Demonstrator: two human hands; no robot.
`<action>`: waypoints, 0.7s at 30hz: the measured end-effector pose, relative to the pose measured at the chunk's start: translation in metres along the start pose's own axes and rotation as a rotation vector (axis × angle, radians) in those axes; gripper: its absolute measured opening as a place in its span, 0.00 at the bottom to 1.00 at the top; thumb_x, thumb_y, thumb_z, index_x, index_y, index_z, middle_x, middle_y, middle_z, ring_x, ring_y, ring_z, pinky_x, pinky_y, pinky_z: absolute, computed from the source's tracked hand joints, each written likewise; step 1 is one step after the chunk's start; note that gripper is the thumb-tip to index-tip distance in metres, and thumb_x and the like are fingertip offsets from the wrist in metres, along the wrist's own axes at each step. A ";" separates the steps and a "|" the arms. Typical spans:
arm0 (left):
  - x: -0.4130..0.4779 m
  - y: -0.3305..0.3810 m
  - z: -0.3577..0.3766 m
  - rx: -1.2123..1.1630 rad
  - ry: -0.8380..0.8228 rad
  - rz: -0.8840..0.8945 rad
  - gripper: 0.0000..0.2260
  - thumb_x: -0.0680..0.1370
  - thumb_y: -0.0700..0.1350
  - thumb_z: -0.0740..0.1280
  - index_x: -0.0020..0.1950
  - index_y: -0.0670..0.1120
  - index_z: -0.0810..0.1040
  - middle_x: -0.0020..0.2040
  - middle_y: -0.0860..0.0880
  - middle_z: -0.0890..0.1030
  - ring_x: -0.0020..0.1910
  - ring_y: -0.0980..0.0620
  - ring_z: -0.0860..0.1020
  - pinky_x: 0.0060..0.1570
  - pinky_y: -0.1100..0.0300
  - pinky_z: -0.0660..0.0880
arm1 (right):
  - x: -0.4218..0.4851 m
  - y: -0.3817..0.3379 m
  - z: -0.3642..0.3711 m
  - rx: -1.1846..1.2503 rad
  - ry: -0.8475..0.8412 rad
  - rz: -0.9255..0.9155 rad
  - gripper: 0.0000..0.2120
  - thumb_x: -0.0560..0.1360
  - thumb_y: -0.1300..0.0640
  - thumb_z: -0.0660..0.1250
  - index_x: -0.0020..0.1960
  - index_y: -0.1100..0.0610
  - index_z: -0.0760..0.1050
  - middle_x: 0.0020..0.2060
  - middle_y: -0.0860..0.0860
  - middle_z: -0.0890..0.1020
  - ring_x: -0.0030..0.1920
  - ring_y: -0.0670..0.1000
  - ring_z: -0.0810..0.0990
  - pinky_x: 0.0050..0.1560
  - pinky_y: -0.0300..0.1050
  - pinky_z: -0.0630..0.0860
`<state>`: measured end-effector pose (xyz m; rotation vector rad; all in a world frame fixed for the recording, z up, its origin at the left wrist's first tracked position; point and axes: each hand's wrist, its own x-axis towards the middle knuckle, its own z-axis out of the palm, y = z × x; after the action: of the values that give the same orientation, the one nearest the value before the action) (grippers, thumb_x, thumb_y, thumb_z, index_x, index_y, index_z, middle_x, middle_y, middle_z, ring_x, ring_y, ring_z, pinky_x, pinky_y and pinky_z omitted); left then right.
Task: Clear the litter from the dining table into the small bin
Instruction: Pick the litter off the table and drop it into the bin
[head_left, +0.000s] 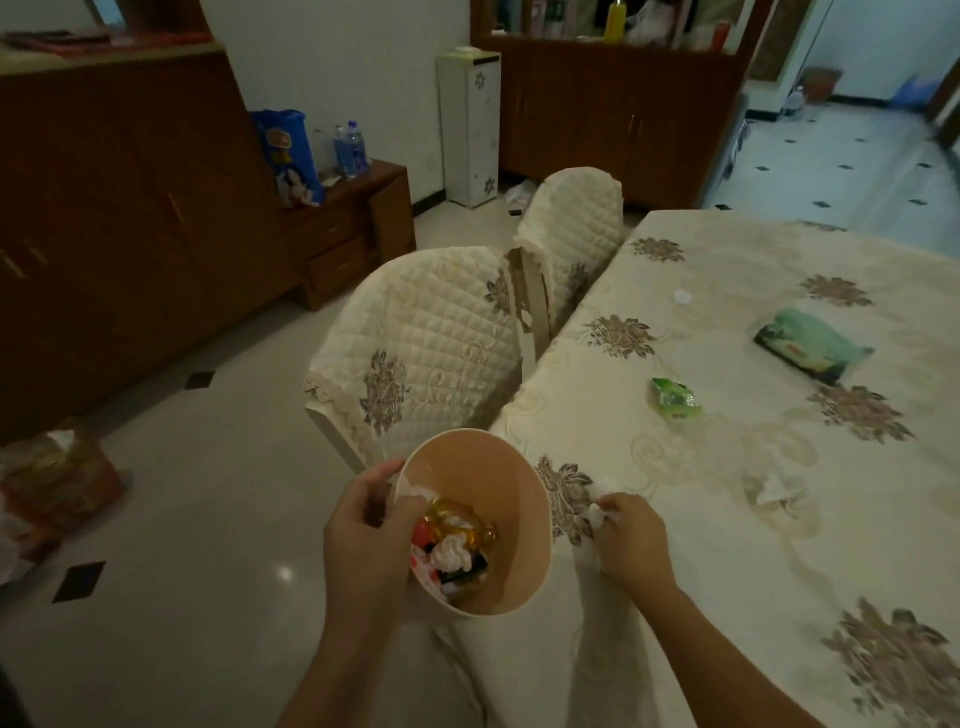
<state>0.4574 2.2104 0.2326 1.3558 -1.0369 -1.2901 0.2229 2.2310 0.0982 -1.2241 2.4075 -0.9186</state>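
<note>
My left hand (371, 525) grips the rim of a small beige bin (493, 483), held beside the table corner. Inside it lie wrappers and crumpled tissue. My right hand (631, 540) is at the table edge, closed on a crumpled white tissue (597, 512). On the cream flowered tablecloth (727, 571) lie a green snack wrapper (674, 399), a crumpled tissue (774, 491), a small white scrap (682, 297) and a teal tissue pack (813, 345).
Two chairs with quilted covers (415, 353) (571, 218) stand along the table's left side. A tissue box (62, 478) sits on the tiled floor at left. Wooden cabinets (130, 208) line the back wall.
</note>
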 end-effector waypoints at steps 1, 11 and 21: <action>0.002 0.002 0.005 0.002 -0.010 -0.001 0.14 0.70 0.35 0.66 0.46 0.54 0.78 0.47 0.45 0.82 0.48 0.41 0.81 0.50 0.39 0.78 | 0.002 -0.004 -0.009 0.042 0.060 0.001 0.09 0.72 0.69 0.62 0.50 0.64 0.77 0.49 0.62 0.80 0.50 0.59 0.77 0.45 0.37 0.65; 0.006 0.006 0.077 -0.055 -0.175 -0.039 0.12 0.72 0.38 0.67 0.52 0.51 0.78 0.50 0.44 0.81 0.50 0.41 0.80 0.49 0.43 0.78 | -0.012 -0.089 -0.120 0.216 0.167 -0.532 0.08 0.69 0.58 0.63 0.47 0.56 0.77 0.41 0.46 0.79 0.43 0.37 0.74 0.44 0.23 0.67; 0.009 -0.016 0.128 -0.041 -0.223 -0.114 0.11 0.69 0.43 0.70 0.46 0.57 0.80 0.52 0.45 0.82 0.52 0.40 0.79 0.55 0.37 0.75 | -0.001 -0.049 -0.125 -0.012 -0.082 -0.547 0.12 0.72 0.54 0.62 0.53 0.53 0.76 0.53 0.52 0.80 0.54 0.48 0.74 0.53 0.36 0.68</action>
<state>0.3304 2.1932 0.2177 1.2766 -1.0892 -1.5670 0.1899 2.2619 0.2247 -1.9338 2.0436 -0.9649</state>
